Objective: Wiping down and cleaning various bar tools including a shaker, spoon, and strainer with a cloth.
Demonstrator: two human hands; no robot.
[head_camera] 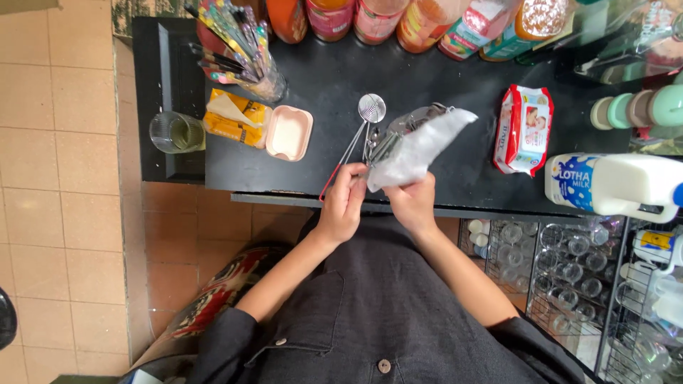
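Looking down from the head camera: lying on the black counter [441, 178], well to the right of the hands, a red-and-white pack of wet wipes [524, 128], and past it a white plastic milk jug [626, 186] lying near the counter's right edge. Standing to the left, a cup of colourful straws [238, 50], a yellow packet [235, 117] beneath it, an open pink soap case [289, 133] just beside that, and a clear drinking glass [176, 133] at the far left. Lining the back edge, a row of orange and red syrup bottles [356, 18]. Nothing lying between the hands and the body.

Showing beyond the counter, beige floor tiles [64, 178] on the left and wire racks of glasses [569, 270] low on the right.

Gripping with closed fingers, the left hand [340, 206] pinching the thin handles of a bundle of metal bar spoons [370, 131], the coil-headed whisk end pointing away over the counter. Curling shut around a white cloth [416, 149], the right hand [413, 203] pressing that cloth against the spoons just above the counter's near edge.
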